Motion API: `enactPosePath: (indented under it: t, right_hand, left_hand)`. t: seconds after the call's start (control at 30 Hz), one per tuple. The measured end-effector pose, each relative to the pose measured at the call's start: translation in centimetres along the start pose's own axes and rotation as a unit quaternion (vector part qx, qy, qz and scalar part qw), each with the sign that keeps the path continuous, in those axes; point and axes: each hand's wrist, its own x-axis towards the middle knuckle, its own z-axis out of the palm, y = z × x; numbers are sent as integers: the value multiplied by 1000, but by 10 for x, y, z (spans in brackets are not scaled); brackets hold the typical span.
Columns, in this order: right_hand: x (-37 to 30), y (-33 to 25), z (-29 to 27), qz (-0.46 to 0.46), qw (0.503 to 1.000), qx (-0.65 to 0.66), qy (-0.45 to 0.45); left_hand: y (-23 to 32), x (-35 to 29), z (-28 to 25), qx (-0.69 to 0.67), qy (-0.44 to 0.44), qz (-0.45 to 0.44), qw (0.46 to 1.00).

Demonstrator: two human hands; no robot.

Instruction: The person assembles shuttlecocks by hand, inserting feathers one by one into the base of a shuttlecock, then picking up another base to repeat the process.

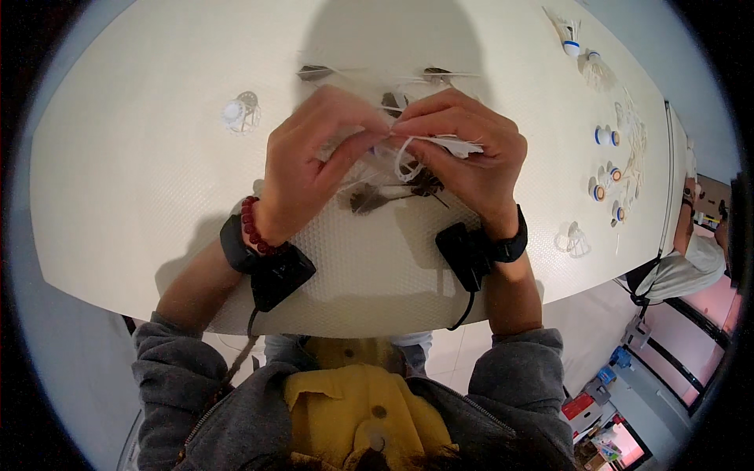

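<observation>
Your left hand [314, 157] and right hand [463, 149] meet over the middle of the white table [141, 196], fingertips almost touching. The fingers of your right hand are pinched on a white feather [452, 144], whose vane sticks out just past your knuckles, and a loop of thin white thread [404, 161] hangs below that grip. Your left-hand fingers are curled in toward the same spot, pinching at the thread end; exactly what they clasp is hidden between the two hands.

Under your hands lie several loose feathers, some dark [369, 200], some pale, partly covered by your palms. More dark-tipped feathers [314, 72] lie beyond your hands, farther up the table.

To your left, well apart, a white shuttlecock frame [239, 112] rests on the table. To your right, a row of small cork bases with blue and orange bands [606, 137] sits near the table's far right edge, with a second white frame [573, 239] near the front edge. You wear a red bead bracelet [253, 226] and a black wrist device [275, 271] on the left arm, and another black device [471, 251] on the right.
</observation>
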Motion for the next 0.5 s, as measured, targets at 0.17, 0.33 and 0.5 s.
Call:
enactPosePath:
  t: [0.17,0.33,0.5]
  right_hand:
    - [-2,1,3,8,1000,28,7]
    - [-2,-2,5,23,999,-23,-18]
    - [-1,-6,8,40,999,-22,-4]
  left_hand:
    - [-1,-1,3,1,-9,-11,1000]
    - [-1,-3,3,8,-8,-22,1000]
    - [1,-3,3,-7,-18,-44,999]
